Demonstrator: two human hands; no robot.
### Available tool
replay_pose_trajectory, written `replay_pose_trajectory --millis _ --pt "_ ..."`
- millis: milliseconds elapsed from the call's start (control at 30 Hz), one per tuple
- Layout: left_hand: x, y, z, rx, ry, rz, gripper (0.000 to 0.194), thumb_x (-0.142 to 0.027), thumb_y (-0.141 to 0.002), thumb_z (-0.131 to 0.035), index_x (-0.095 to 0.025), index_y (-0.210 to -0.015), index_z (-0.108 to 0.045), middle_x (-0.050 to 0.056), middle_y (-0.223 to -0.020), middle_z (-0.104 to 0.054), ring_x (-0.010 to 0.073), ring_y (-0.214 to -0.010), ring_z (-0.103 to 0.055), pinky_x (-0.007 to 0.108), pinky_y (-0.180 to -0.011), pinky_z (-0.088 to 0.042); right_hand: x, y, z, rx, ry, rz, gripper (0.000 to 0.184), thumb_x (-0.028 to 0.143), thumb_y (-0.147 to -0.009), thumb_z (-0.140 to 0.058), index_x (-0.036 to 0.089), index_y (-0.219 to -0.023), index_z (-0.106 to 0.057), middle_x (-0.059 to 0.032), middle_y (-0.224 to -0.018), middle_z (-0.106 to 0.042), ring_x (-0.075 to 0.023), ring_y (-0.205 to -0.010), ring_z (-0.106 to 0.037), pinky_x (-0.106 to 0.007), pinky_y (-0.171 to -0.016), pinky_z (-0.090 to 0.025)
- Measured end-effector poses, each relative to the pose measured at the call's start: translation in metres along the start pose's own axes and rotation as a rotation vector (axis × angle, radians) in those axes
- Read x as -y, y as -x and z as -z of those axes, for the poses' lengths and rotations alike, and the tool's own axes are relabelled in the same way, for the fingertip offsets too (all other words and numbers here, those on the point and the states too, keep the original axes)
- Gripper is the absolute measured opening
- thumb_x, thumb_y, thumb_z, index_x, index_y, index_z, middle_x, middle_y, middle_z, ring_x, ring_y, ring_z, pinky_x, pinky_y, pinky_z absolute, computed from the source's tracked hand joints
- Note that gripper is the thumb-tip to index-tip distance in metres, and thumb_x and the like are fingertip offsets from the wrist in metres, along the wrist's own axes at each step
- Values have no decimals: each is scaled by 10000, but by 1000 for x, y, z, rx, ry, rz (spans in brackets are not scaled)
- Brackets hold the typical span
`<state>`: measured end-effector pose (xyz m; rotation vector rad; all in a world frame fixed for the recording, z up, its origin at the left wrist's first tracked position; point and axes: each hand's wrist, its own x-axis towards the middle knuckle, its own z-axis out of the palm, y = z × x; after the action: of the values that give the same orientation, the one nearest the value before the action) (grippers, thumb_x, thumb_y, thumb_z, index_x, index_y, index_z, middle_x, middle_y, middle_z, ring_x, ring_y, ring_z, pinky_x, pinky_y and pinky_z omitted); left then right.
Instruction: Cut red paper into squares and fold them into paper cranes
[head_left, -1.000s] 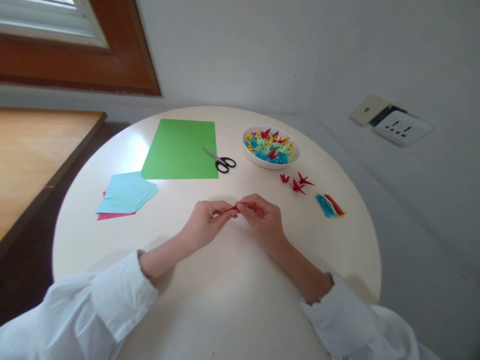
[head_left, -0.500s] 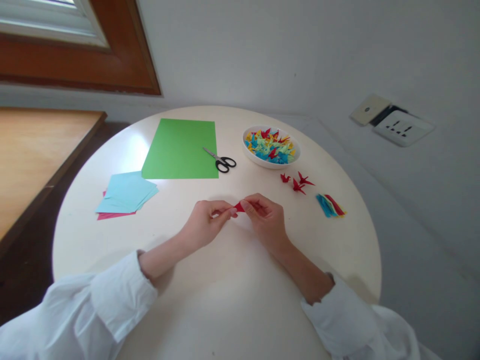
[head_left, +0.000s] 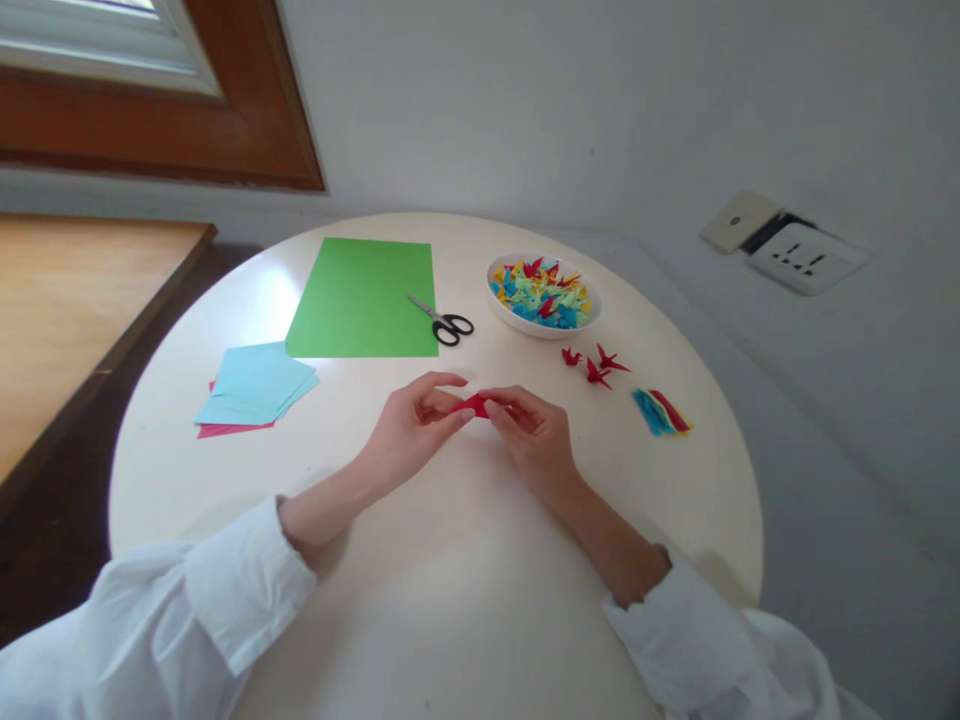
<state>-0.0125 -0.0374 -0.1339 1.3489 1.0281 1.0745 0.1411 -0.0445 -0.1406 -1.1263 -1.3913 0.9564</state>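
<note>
A small folded piece of red paper (head_left: 474,405) is held between my two hands above the middle of the table. My right hand (head_left: 534,428) pinches its right end between thumb and forefinger. At the other end, the thumb of my left hand (head_left: 412,425) presses against the paper, with the forefinger lifted off and the other fingers curled behind. Three red paper cranes (head_left: 598,373) lie beyond my right hand. Farther back, a white bowl (head_left: 517,322) is full of small folded cranes in red, yellow, blue and pale green.
Black-handled scissors (head_left: 448,328) lie partly over a green sheet (head_left: 364,300). Light-blue paper squares (head_left: 259,385) rest on pink-red ones (head_left: 236,430) at left. Folded strips of several colours (head_left: 660,411) lie at right. A wall with a socket (head_left: 808,257) borders the round table (head_left: 450,600).
My left forefinger has lifted off the red paper and stretched out, while the left thumb stays at it. More of the red paper shows now. My right hand keeps its pinch.
</note>
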Motion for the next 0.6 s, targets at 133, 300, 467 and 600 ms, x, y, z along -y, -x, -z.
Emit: replay_pose_trajectory --millis 133,300,467,600 --pt "3 -1 1 -31 -57 -63 218 -319 -707 -655 -145 -834 -622 33 -715 -675 135 -656 -604 241 -626 -455 0 -1 0 14 -19 -27 118 275 -747 -616 195 -798 -686 -39 -813 -708 -166 -768 -655 -281 -665 -531" --pt "4 -1 2 -54 -120 -75 187 -326 -726 -637 -143 -767 -634 20 -677 -642 122 -628 -569 233 -604 -438 0 -1 -1 42 -78 -23 134 275 -705 -665 192 -810 -673 -46 -837 -699 -166 -779 -653 -288 -704 -540" --pt "6 -1 3 -76 -162 -89 206 -348 -748 -615 -143 -739 -632 2 -614 -597 110 -580 -525 224 -561 -405 -1 0 -2 72 -81 -29 145 254 -702 -671 186 -830 -663 -50 -855 -687 -161 -798 -650 -290 -737 -536" --pt "7 0 4 -72 -199 -108 204 -343 -763 -601 -143 -743 -637 4 -623 -603 110 -587 -523 222 -565 -408 -3 0 -2 88 -94 -24 138 236 -697 -669 188 -825 -651 -42 -855 -679 -157 -811 -646 -301 -766 -531"
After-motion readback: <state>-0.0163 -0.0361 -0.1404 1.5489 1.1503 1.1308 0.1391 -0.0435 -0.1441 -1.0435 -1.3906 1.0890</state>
